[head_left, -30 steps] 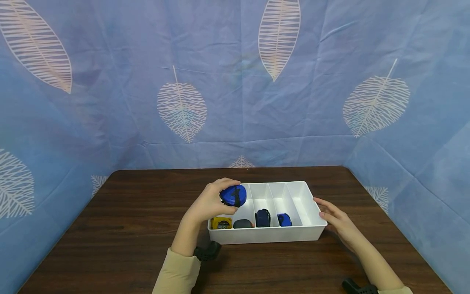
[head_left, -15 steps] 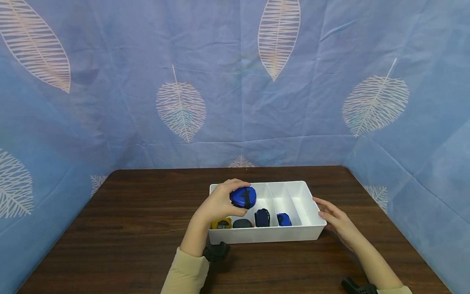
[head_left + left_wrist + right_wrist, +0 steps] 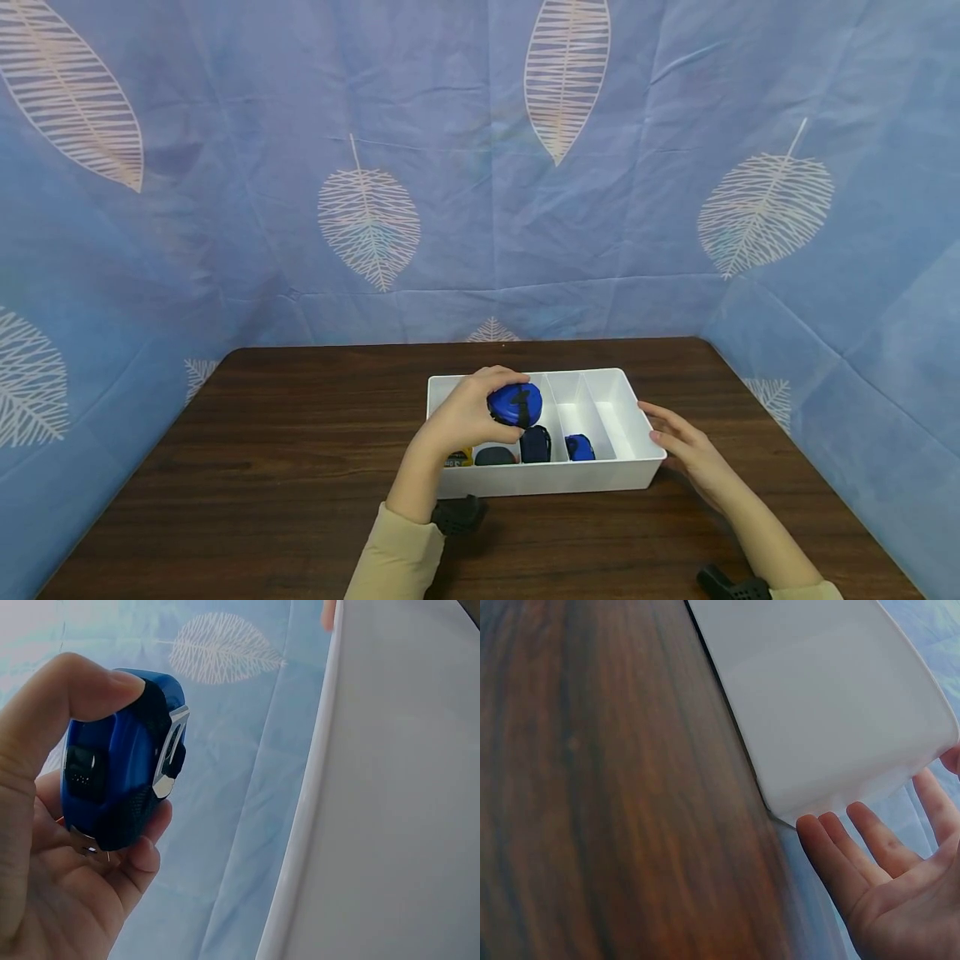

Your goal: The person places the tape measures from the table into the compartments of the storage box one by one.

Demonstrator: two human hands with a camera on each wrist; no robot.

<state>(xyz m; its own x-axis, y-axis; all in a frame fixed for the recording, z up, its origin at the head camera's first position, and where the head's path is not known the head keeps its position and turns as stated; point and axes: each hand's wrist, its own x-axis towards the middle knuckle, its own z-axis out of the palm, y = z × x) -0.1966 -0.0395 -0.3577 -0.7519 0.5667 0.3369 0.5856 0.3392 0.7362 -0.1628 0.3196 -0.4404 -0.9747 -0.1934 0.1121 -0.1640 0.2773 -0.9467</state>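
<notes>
My left hand [image 3: 467, 417] pinches a blue tape measure [image 3: 517, 405] with black trim between thumb and fingers, above a white divided tray [image 3: 546, 479]. In the left wrist view a silver belt clip [image 3: 171, 754] shows on the tape measure's side. A yellow tape measure [image 3: 459, 457], partly behind that hand, lies in the tray's left part. To its right are a dark grey rounded thing [image 3: 495, 456], a navy tape measure [image 3: 536, 445] and a smaller blue tape measure [image 3: 580, 447]. My right hand [image 3: 693, 454] touches the tray's right end with extended fingers.
The tray stands on a dark brown wooden table [image 3: 262, 467]. Thin white dividers [image 3: 600, 421] split it crosswise. Behind and beside the table hangs a blue cloth [image 3: 465, 225] with pale leaf prints.
My left hand has carried the blue tape measure to the right over the tray, and now covers part of the yellow one. My right hand has stayed at the tray's end.
</notes>
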